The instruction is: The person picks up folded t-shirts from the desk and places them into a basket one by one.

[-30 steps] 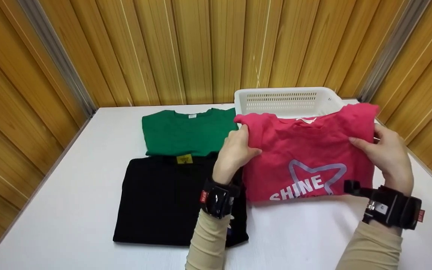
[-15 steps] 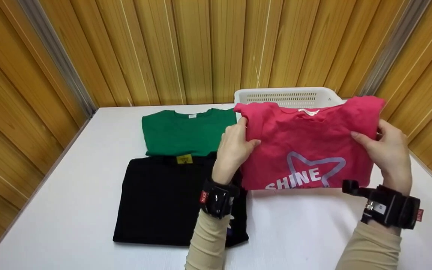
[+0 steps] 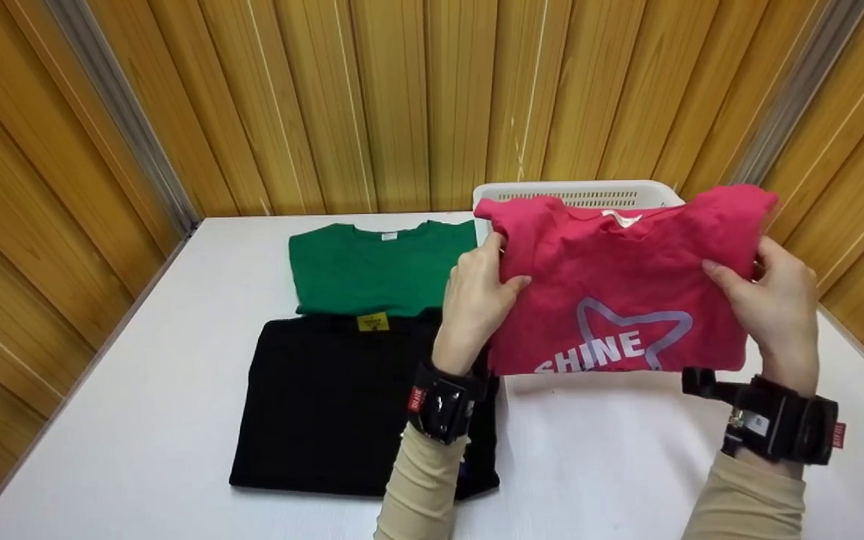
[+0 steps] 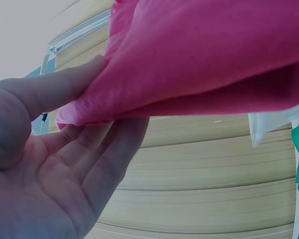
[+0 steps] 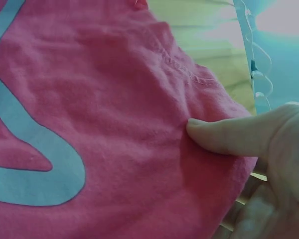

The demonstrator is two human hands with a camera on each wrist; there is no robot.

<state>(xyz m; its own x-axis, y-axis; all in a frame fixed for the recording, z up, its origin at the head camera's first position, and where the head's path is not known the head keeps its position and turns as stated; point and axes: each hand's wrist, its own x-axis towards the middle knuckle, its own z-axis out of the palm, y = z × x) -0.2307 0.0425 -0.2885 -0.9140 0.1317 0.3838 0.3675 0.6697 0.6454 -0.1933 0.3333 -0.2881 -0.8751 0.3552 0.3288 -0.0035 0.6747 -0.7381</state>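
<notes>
A folded pink T-shirt [image 3: 627, 277] with a lilac star and the white word SHINE hangs above the table, in front of a white basket. My left hand [image 3: 477, 304] pinches its left side, thumb in front and fingers behind; the left wrist view shows the cloth [image 4: 189, 55] between them. My right hand [image 3: 777, 307] holds the other side the same way, its thumb pressing the front of the shirt [image 5: 114, 114] in the right wrist view. Left of the pink shirt lie a folded black T-shirt [image 3: 327, 405] and, behind it, a folded green T-shirt [image 3: 372, 270].
The white perforated basket [image 3: 507, 190] stands at the back of the white table [image 3: 154, 375], mostly hidden by the pink shirt. Wood-patterned walls [image 3: 387, 97] close off the back and both sides. My left forearm crosses the black shirt's right part.
Both hands have raised the pink shirt a little, and it covers more of the basket. The black and green shirts lie as before; the head view has shifted slightly.
</notes>
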